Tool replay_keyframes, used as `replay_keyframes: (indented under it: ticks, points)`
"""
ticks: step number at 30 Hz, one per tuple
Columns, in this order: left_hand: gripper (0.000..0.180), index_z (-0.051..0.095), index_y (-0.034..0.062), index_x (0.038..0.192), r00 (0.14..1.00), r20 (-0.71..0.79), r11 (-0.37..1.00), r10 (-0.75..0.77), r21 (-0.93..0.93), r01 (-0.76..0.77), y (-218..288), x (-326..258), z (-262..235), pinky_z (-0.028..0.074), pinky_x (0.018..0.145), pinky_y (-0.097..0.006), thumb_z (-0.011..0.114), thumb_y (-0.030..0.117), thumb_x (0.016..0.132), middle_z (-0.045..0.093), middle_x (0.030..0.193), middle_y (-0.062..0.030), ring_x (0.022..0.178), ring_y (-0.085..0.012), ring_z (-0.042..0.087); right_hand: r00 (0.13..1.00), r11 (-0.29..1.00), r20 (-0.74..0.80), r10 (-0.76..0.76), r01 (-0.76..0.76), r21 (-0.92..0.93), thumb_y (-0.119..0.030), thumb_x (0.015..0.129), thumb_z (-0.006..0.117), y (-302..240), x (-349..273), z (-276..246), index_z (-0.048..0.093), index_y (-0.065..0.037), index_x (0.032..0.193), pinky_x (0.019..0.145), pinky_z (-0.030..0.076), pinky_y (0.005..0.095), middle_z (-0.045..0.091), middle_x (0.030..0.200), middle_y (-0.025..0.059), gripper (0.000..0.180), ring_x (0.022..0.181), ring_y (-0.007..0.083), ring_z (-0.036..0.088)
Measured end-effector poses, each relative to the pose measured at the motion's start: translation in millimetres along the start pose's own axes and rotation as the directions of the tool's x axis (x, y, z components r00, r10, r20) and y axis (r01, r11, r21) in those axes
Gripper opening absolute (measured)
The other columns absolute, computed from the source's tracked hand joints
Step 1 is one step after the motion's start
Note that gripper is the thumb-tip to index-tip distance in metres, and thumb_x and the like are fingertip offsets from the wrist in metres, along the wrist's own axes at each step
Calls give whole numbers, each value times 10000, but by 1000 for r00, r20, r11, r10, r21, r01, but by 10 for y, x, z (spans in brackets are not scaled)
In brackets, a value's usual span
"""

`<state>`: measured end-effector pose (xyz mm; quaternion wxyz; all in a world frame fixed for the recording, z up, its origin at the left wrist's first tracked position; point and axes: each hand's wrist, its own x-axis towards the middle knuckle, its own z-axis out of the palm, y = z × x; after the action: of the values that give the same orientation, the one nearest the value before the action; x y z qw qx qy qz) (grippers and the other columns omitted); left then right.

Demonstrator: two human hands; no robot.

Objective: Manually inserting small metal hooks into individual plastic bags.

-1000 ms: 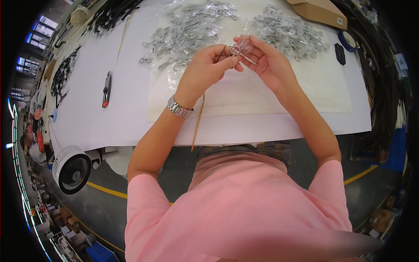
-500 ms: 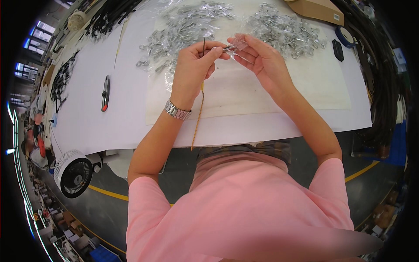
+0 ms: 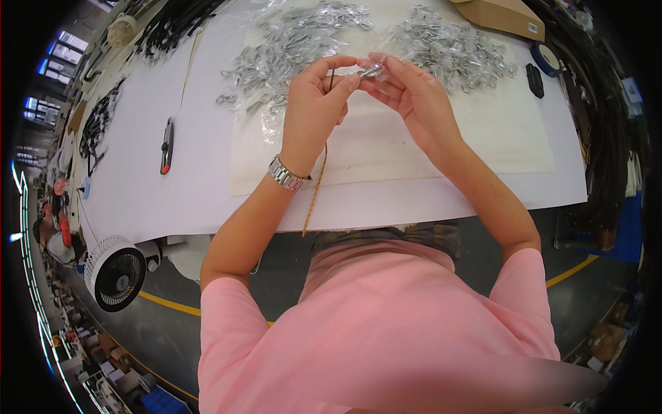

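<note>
My left hand (image 3: pixel 318 103) pinches a small silver metal piece (image 3: pixel 371 71) between thumb and fingers. A thin dark rod (image 3: pixel 332 78) sticks up through the same hand, and an orange patterned cord (image 3: pixel 316 190) hangs below it; whether the two join is hidden by the palm. Fingers of my right hand (image 3: pixel 420 100) close on a small clear plastic bag (image 3: pixel 380 67) that surrounds part of the metal piece. Both hands meet above the table, fingertips nearly touching. Beyond them lie a left pile (image 3: pixel 296 41) and a right pile (image 3: pixel 448 48) of silver metal pieces in clear bags.
On the white table (image 3: pixel 131 186) a utility knife (image 3: pixel 167 146) lies at left. A tape roll (image 3: pixel 546 59), a black object (image 3: pixel 534 80) and a cardboard box (image 3: pixel 500 17) sit at far right. Black straps (image 3: pixel 172 27) lie far left. A white fan (image 3: pixel 118 276) stands near left.
My left hand has moved slightly right, toward the right hand. The metal piece, bare at the bag's mouth before, now sits further inside the plastic.
</note>
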<state>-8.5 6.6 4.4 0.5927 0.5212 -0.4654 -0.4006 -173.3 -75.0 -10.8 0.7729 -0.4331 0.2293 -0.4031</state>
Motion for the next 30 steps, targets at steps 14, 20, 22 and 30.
replay_keyframes:
  ticks: [14,20,22,30]
  points:
    - [389,558,-16,1378,980,179,960,-81,-251,125,-96,78,-82,292,442,-180,639,135,1029,756,881,-96,497,-17,415,998,994,0,-55,55,-96,-219,1066,588,16,-26,64,699,13,1232,962,554,294,761,1089,74,306,969,115,703]
    - [378,594,-12,1357,986,164,961,-27,-266,71,-101,81,-41,299,438,-181,645,180,1036,731,817,-78,494,-15,430,992,987,126,-18,38,-158,-237,1050,625,83,22,-18,741,-8,1153,946,544,278,757,1016,50,276,914,82,674]
    - [362,628,-16,1323,967,243,980,-77,-161,119,2,91,-101,282,434,-182,642,212,1043,673,756,-20,491,-10,413,987,983,159,1,28,-182,-240,1049,629,74,25,-37,737,-5,1148,941,547,280,755,991,48,277,909,86,677]
    - [288,693,-14,1191,977,197,987,-76,-126,102,59,135,-269,268,461,-192,651,225,1038,667,744,5,522,-6,385,963,980,265,53,1,-198,-231,1063,605,-100,-45,81,493,-9,1455,776,518,251,696,978,53,464,830,104,618]
